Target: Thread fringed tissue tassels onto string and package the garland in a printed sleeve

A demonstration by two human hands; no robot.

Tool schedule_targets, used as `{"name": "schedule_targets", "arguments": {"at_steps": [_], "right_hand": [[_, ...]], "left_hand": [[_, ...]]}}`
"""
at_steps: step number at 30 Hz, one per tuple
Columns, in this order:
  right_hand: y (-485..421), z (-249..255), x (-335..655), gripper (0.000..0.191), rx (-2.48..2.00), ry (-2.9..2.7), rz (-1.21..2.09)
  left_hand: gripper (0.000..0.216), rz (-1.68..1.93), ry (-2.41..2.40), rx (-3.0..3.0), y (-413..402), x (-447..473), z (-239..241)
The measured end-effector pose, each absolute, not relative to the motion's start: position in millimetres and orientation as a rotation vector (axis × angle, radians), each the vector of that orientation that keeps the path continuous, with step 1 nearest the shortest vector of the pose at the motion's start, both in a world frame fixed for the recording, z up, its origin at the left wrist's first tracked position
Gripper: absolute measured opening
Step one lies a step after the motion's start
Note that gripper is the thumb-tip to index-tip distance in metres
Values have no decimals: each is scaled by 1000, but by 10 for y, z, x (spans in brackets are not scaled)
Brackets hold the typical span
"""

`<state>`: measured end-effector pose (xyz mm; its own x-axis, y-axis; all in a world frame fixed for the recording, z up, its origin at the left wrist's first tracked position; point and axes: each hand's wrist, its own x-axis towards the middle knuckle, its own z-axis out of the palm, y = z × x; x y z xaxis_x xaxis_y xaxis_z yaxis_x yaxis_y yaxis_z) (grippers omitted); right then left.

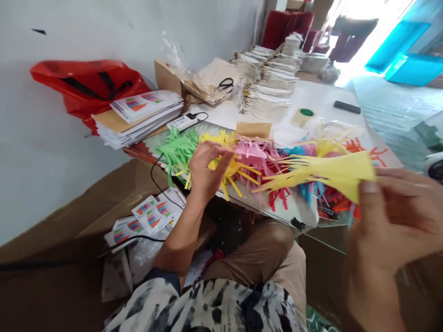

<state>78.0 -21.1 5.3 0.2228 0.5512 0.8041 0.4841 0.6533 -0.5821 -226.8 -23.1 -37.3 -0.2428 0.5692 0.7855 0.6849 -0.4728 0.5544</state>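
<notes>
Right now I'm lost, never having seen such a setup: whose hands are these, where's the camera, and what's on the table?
No robot here: a camera worn on a person's head looks forward and down. That person's bare right hand has a yellow fringed piece in its grip. The bare left hand is by the yellow fringes; whether its grip holds any, I can't tell. The table also bears green fringes, pink fringes, a tape roll and pale stacks.

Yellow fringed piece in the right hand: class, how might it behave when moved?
The yellow fringed piece is probably light, since the right hand appears to pinch just one end. Its thin, splayed strips suggest floppiness and possible tearing.
</notes>
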Motion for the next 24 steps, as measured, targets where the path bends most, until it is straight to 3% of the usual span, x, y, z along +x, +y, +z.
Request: {"name": "schedule_targets", "arguments": {"at_steps": [2, 4, 11, 16, 18, 24], "right_hand": [[-341, -46, 732, 8, -916, -1390, -12], [-458, -127, 713, 8, -954, -1434, 19], [-820, -227, 1004, 8, -1088, -1521, 256], [-787, -291, 1339, 63, -1015, -1605, 842], [-762, -398, 1435, 74, -980, -1719, 1049], [-813, -712, 1629, 38, -1016, -1538, 1487]], "left_hand": [[21, -1986, -1359, -2137, -309, -1885, -160], [26, -1970, -1209, -2349, -368, -1515, -33], [20, -1979, -1127, -2677, -396, -979, -56], [16, -1709, -1017, -3647, -473, -1042, 40], [19, -1585, -1035, -3939, -502, -1037, 51], [32, -1736, -1474, -4072, -377, -1070, -66]]}}
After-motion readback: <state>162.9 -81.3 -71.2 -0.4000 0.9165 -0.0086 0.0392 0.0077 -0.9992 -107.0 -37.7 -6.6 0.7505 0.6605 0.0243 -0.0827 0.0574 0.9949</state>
